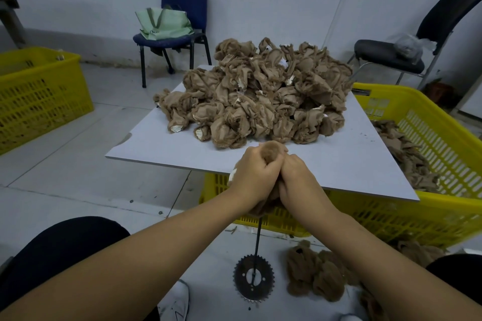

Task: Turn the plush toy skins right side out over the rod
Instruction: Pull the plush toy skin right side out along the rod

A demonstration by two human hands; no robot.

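- A yellow crate sits on the floor at far left; behind it, a blue chair carries a green bag.
- A grey board lies across another yellow crate; a heap of brown inside-out skins is piled on the board's far half.
- The left hand is curled tight round a brown skin; furry pile shows at the top of the fist, just in front of the board's near edge.
- The right hand presses against the left, fingers also wrapped round the same skin; more of it bunches out below both wrists.
- A thin dark rod runs down from under the hands to a toothed sprocket on the floor; the rod's top is hidden inside the skin.
- Furry turned skins lie on the floor right of the sprocket; more skins fill the right crate; a black chair stands at far right.
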